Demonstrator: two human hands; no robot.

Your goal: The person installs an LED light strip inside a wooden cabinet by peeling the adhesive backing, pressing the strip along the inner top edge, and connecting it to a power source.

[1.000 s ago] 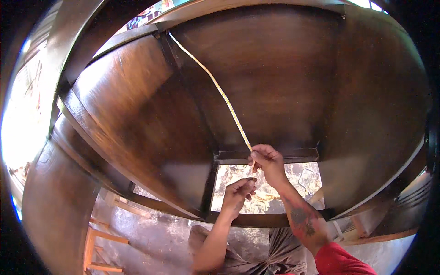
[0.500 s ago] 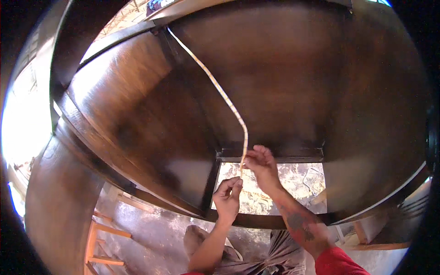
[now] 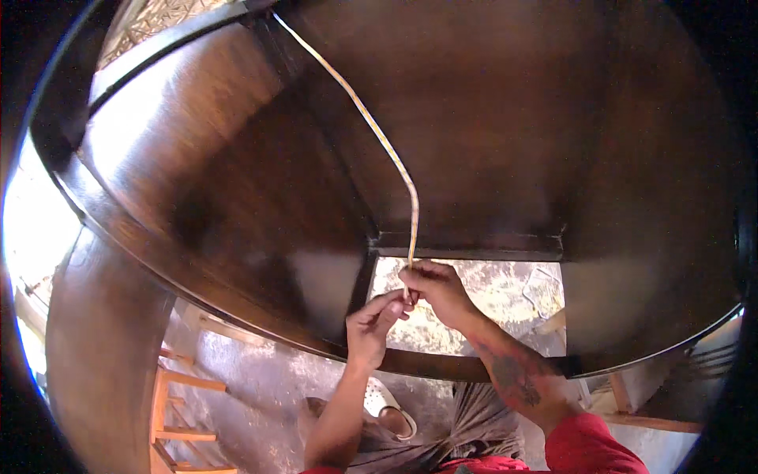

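Note:
A thin white-and-yellow cord (image 3: 377, 130) runs down from the upper left corner inside a large dark brown wooden cabinet-like piece (image 3: 482, 142). Its lower end hangs over a rectangular opening in the bottom of the piece. There my right hand (image 3: 440, 291) pinches the cord between thumb and fingers. Just below, my left hand (image 3: 371, 328) has its thumb and forefinger closed at the cord's tip, close against the right fingers. Between the two hands only a short bit of the cord shows.
Dark frame edges surround the opening, with rough, pale, littered ground (image 3: 505, 296) beneath. At lower left stands an orange-brown wooden stool or rack (image 3: 185, 434). A curved brown panel (image 3: 103, 332) is at the far left. My foot in a white clog (image 3: 391, 407) rests on the floor below.
My right hand has come down and closed on the cord near its end, meeting the left. The left hand has shifted slightly left and up. The view has tilted a little downward.

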